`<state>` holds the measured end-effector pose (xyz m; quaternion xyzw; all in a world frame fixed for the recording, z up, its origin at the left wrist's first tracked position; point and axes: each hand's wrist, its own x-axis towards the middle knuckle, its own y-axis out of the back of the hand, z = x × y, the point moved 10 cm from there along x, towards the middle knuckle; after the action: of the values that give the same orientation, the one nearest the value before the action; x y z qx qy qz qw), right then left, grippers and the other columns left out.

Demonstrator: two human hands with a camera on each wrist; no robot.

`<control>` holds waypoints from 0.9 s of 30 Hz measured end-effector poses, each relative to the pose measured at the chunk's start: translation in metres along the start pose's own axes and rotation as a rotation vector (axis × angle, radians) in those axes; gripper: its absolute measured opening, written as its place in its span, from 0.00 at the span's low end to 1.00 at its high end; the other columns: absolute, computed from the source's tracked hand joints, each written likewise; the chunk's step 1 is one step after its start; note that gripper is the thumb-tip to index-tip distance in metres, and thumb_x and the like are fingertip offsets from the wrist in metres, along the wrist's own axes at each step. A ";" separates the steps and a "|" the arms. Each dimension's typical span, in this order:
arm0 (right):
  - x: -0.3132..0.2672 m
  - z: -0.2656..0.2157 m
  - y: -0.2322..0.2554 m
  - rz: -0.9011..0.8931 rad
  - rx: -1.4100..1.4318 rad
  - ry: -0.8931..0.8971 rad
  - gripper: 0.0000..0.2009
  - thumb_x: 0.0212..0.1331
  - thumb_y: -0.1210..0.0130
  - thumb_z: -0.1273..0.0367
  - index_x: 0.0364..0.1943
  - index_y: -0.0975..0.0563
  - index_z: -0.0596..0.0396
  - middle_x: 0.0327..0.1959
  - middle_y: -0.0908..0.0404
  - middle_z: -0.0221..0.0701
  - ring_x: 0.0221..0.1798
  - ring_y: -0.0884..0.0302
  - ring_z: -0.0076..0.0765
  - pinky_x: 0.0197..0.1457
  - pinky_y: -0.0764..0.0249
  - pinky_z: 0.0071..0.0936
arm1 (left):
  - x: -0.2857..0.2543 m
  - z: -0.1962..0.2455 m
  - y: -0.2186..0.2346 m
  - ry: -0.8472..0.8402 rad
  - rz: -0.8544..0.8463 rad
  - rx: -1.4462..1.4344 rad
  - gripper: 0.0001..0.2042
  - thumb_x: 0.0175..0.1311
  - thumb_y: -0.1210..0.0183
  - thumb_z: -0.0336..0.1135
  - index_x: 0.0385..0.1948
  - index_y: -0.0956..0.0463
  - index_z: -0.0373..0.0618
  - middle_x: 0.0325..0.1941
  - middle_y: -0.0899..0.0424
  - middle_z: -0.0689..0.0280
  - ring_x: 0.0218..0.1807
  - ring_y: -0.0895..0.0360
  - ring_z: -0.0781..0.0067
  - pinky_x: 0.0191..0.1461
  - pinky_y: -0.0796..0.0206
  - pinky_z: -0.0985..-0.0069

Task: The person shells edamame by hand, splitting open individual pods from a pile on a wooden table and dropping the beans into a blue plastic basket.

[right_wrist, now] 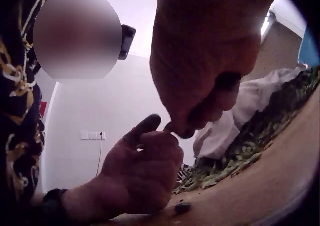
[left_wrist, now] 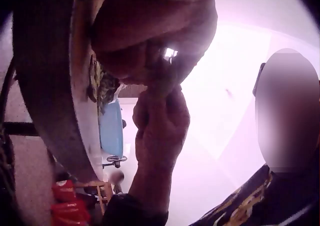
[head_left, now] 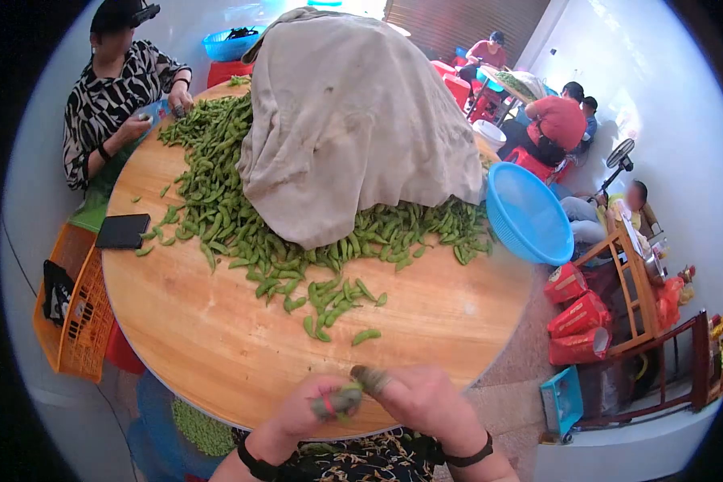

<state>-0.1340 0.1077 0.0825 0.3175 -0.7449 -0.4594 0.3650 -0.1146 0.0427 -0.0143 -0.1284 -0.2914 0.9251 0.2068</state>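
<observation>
Both hands meet over the near edge of the round wooden table point(head_left: 217, 321). My left hand point(head_left: 304, 408) has its fingers curled round a green soybean pod point(head_left: 350, 386), mostly hidden by the fingers. Its thumb wears a dark green cover with a red band. My right hand point(head_left: 422, 402) pinches at the same pod from the other side, its thumb covered too. In the right wrist view the fingertips of the left hand point(right_wrist: 145, 176) and the right hand point(right_wrist: 205, 61) touch. Loose pods point(head_left: 329, 305) lie just beyond the hands.
A grey cloth point(head_left: 353, 128) covers a large heap of pods point(head_left: 217, 185). A blue basket point(head_left: 530, 213) leans at the table's right edge, a black phone point(head_left: 123, 231) lies left. Shelled beans point(head_left: 205, 430) sit below the near edge. Another person point(head_left: 116, 96) sits at the far left.
</observation>
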 end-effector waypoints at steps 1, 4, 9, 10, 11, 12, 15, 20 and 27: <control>-0.002 0.007 0.005 0.110 0.085 -0.056 0.17 0.49 0.47 0.72 0.46 0.27 0.54 0.20 0.28 0.31 0.21 0.28 0.30 0.23 0.32 0.23 | 0.000 0.007 -0.002 -0.085 -0.059 -0.244 0.10 0.59 0.47 0.37 0.30 0.25 0.39 0.24 0.29 0.74 0.27 0.32 0.83 0.28 0.43 0.88; -0.009 0.044 0.003 0.311 0.686 -0.450 0.10 0.53 0.45 0.70 0.41 0.24 0.56 0.17 0.26 0.29 0.18 0.30 0.21 0.21 0.35 0.19 | 0.003 0.022 0.000 -0.149 0.076 -0.496 0.11 0.59 0.46 0.35 0.38 0.27 0.37 0.26 0.29 0.72 0.27 0.31 0.81 0.29 0.40 0.88; -0.013 0.043 -0.053 0.094 1.181 -0.673 0.10 0.57 0.46 0.68 0.39 0.24 0.60 0.18 0.29 0.21 0.21 0.35 0.14 0.23 0.36 0.17 | 0.000 0.022 0.007 -0.189 0.245 -0.278 0.14 0.57 0.43 0.30 0.44 0.29 0.36 0.34 0.24 0.67 0.33 0.27 0.79 0.37 0.33 0.84; -0.011 0.041 -0.055 0.087 1.132 -0.644 0.09 0.57 0.47 0.68 0.38 0.24 0.59 0.18 0.30 0.20 0.20 0.36 0.13 0.23 0.39 0.14 | 0.001 0.020 0.010 -0.164 0.270 -0.337 0.13 0.56 0.42 0.29 0.43 0.27 0.36 0.35 0.23 0.65 0.36 0.26 0.79 0.40 0.32 0.82; -0.008 0.039 -0.055 0.080 1.082 -0.617 0.09 0.58 0.48 0.68 0.38 0.23 0.58 0.18 0.31 0.18 0.20 0.38 0.11 0.22 0.42 0.11 | 0.002 0.020 0.011 -0.165 0.267 -0.331 0.13 0.56 0.42 0.29 0.43 0.27 0.36 0.35 0.23 0.65 0.36 0.26 0.79 0.40 0.32 0.82; -0.004 0.036 -0.049 0.089 1.053 -0.613 0.08 0.59 0.49 0.66 0.33 0.24 0.57 0.18 0.32 0.18 0.19 0.40 0.12 0.21 0.43 0.13 | 0.000 0.018 0.017 -0.196 0.312 -0.310 0.11 0.56 0.42 0.29 0.40 0.26 0.36 0.36 0.22 0.64 0.37 0.26 0.79 0.41 0.32 0.82; -0.008 0.034 -0.066 -0.077 1.117 -0.667 0.10 0.61 0.52 0.64 0.30 0.26 0.55 0.19 0.32 0.17 0.20 0.40 0.12 0.21 0.44 0.14 | -0.002 0.015 0.032 -0.293 0.414 -0.240 0.08 0.55 0.42 0.28 0.35 0.24 0.36 0.35 0.21 0.64 0.37 0.25 0.79 0.41 0.33 0.82; -0.012 0.025 -0.075 -0.133 1.466 -0.662 0.11 0.64 0.58 0.64 0.29 0.29 0.54 0.21 0.31 0.19 0.24 0.36 0.14 0.26 0.38 0.15 | -0.011 0.023 0.042 -0.312 0.564 -0.052 0.04 0.54 0.43 0.27 0.31 0.24 0.38 0.32 0.21 0.68 0.33 0.28 0.81 0.35 0.37 0.83; -0.016 0.029 -0.077 -0.129 1.373 -0.762 0.10 0.64 0.59 0.66 0.31 0.28 0.54 0.22 0.30 0.19 0.23 0.37 0.13 0.24 0.42 0.11 | -0.016 0.045 0.031 -0.452 0.620 0.477 0.09 0.58 0.44 0.35 0.27 0.25 0.37 0.25 0.26 0.71 0.27 0.33 0.83 0.31 0.41 0.85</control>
<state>-0.1390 0.1041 -0.0011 0.3352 -0.9159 0.0062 -0.2207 -0.1259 -0.0097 0.0054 0.0471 -0.0557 0.9894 -0.1253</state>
